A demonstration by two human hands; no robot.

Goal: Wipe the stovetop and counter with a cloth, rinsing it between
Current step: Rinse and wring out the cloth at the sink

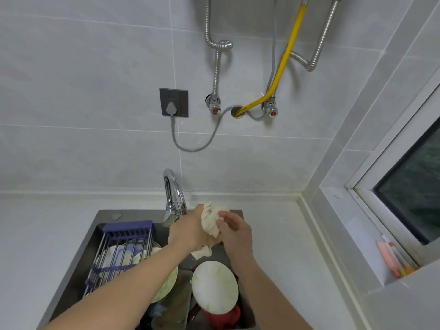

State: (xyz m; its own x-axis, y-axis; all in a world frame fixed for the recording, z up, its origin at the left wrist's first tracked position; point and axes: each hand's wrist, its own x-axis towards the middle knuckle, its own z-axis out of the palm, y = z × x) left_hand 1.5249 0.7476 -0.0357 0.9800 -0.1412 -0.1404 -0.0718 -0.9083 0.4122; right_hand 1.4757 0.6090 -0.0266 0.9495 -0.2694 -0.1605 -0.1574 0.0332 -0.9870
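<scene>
Both hands are up over the sink from where I'm watching: left hand (188,231) and right hand (235,234) are curled around the cloth (210,222), bunched up between them, with a tail of it hanging out below the palms. The fingers on both sides are wrapped into the fabric, so it's a two-handed grip; the right thumb lies over the top of the wad. The cloth is held in the air above the sink's back part, not touching the dishes. Just behind the left hand is the tap (172,194), its spout right beside the left wrist; I can't tell if water is running. Below the hands, the sink (107,216) is full: a white plate (214,287) lies under the right forearm on something red, and a green plate (166,285) sits partly under the left forearm. Left of the left arm there's a rack (121,251) with a blue end, spanning the basin with dishes under it. The counter (273,234) runs around both sides. Up the wall beyond the hands are a socket (173,102) with a plug in it and a yellow hose (289,52). Far off to the right is a window (412,194).
</scene>
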